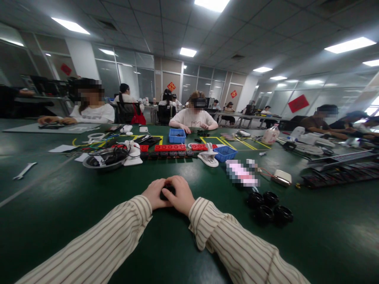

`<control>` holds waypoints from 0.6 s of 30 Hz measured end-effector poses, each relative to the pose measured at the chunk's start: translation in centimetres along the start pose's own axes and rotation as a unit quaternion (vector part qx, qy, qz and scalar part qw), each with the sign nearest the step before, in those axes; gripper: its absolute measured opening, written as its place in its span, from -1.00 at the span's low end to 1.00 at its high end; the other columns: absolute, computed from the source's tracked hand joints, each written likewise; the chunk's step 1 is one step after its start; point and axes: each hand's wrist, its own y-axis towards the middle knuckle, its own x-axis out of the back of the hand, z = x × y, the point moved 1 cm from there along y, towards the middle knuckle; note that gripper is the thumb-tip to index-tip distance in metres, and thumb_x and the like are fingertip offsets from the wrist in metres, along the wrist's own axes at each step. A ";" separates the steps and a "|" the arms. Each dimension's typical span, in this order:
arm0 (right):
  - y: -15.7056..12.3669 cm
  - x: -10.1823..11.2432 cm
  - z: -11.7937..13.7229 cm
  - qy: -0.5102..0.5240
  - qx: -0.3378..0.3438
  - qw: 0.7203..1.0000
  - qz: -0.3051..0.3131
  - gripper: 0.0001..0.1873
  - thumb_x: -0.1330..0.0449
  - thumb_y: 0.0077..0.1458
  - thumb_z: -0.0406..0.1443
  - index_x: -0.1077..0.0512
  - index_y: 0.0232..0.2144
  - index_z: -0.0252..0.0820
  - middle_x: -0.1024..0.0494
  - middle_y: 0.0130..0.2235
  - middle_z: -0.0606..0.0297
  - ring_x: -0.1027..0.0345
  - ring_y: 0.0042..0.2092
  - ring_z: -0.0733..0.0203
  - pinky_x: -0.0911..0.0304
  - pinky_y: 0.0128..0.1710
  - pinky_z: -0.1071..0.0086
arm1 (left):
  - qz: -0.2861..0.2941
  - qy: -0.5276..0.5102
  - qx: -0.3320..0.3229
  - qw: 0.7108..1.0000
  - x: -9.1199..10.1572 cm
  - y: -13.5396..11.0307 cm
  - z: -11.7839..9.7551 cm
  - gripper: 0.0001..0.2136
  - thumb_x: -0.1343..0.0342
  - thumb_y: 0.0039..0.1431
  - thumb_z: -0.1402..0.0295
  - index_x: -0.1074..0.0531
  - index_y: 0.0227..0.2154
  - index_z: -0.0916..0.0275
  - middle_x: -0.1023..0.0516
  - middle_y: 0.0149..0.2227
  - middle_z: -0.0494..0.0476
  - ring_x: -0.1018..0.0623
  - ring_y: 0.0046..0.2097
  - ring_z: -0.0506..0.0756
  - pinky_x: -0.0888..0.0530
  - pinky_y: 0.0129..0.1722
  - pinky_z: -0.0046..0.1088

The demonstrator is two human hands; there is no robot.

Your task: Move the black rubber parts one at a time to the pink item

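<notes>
Dark part (pixel 162 195) sits at the bench (pixel 59 209), cupped between the left hand (pixel 155 194) and right hand (pixel 182 195); from where I stand, their grip is clamped around it. They cover so much that I can't tell its pointing direction or long axis. Green surface opens toward 9 o'clock, and toward 3 as far as four black rings (pixel 263 218). At 10, a bowl (pixel 100 167) holds dark cables; one blue bin (pixel 177 139) at 12 holds dark pieces.

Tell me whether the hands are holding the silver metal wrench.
No, both hands surround a small black object, while the silver metal wrench lies apart at left.
</notes>
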 end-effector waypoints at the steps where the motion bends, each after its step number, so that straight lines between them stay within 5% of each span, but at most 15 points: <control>1: 0.0 -0.1 -0.1 -0.004 -0.006 1.000 -0.003 -0.79 -0.17 0.03 -0.25 -0.34 -0.26 -0.21 -0.39 -0.25 0.24 -0.21 -0.18 0.18 -0.13 -0.14 0.28 | -0.003 0.004 0.001 1.000 0.0 0.0 -0.1 -0.51 -0.26 -0.27 0.18 -0.31 -0.21 0.23 -0.41 -0.23 0.14 -0.42 -0.15 0.23 -0.35 -0.09 -0.20; 8: 0.2 -0.4 -0.2 -0.025 -0.026 0.999 0.002 -0.83 -0.23 -0.05 -0.27 -0.34 -0.40 -0.23 -0.36 -0.33 0.27 -0.19 -0.24 0.20 -0.14 -0.20 0.31 | 0.006 0.015 -0.014 1.000 -0.1 0.2 0.2 -0.68 -0.21 -0.24 0.30 -0.37 -0.35 0.29 -0.42 -0.30 0.16 -0.41 -0.21 0.20 -0.37 -0.16 -0.25; 14: 0.1 -0.3 0.0 0.014 0.047 0.998 0.038 -0.84 -0.10 -0.13 -0.50 -0.37 -0.45 -0.19 -0.42 -0.38 0.31 -0.22 -0.23 0.20 -0.13 -0.15 0.31 | 0.011 -0.041 -0.032 0.999 -0.3 0.2 0.9 -0.74 -0.21 -0.29 0.38 -0.38 -0.42 0.25 -0.43 -0.25 0.12 -0.41 -0.15 0.17 -0.35 -0.08 -0.30; 18: -0.1 -0.1 0.2 0.026 0.067 0.997 0.030 -0.81 -0.08 -0.10 -0.48 -0.38 -0.39 -0.18 -0.44 -0.33 0.30 -0.23 -0.19 0.18 -0.11 -0.11 0.29 | 0.031 -0.047 -0.037 0.998 -0.3 0.3 1.0 -0.65 -0.24 -0.28 0.32 -0.40 -0.32 0.27 -0.43 -0.21 0.15 -0.42 -0.13 0.20 -0.35 -0.07 -0.25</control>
